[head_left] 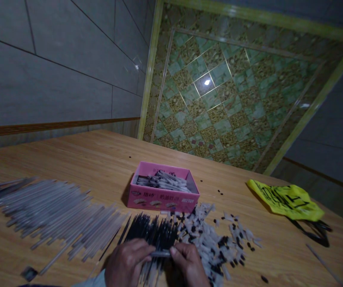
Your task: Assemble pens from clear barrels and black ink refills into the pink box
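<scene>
My left hand (127,261) and my right hand (189,263) meet at the bottom middle, pinching the two ends of one short pen (160,253), held level. Beneath and just beyond them lies a bunch of thin dark refills (150,229). Left of my hands spreads a wide pile of clear plastic tubes (52,211). To the right is a heap of small whitish caps and black plugs (210,243). A pink box (162,202) beyond the refills holds many pens (165,181).
A yellow bag (285,199) with black writing and black straps lies at the right of the wooden table (99,159). A thin stick (322,261) is near the right edge. A small dark piece (29,273) lies at the lower left. Walls stand behind.
</scene>
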Motion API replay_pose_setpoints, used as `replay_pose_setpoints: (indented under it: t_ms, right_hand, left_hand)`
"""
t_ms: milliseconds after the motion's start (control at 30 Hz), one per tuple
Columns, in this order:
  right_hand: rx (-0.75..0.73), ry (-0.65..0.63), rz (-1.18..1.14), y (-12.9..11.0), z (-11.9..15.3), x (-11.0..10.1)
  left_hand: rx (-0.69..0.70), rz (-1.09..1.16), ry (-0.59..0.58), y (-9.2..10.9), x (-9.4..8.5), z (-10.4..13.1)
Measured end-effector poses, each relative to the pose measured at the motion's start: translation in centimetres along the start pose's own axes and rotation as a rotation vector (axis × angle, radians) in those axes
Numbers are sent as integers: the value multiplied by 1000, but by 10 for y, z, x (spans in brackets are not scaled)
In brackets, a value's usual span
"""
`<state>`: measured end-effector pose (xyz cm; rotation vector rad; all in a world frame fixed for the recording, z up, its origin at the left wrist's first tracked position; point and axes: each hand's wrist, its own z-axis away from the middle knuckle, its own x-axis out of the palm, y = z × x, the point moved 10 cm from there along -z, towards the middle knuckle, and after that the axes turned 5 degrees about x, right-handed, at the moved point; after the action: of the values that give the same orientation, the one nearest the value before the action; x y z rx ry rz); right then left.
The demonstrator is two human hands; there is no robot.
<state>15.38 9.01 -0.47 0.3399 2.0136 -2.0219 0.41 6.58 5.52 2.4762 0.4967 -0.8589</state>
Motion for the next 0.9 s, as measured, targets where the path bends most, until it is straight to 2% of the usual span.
replay_pose_setpoints:
  t_ms: [167,300,500,633,900]
  right_hand:
    - [203,-88,-315,16,2,12]
    - [250,-120,-366,21,2,14]
    - [34,-7,8,5,2,2]
    - [-44,33,129,2,2,-1]
    - [-411,74,410,-44,20,-1]
  left_hand:
    - [84,-2,6,9,-2,-1]
    - [106,10,28,11,-4,-2]
    - [16,74,-3,3,2,-2]
    - [-72,80,2,-6,6,1]
    - [-182,99,-53,-17,12,3]
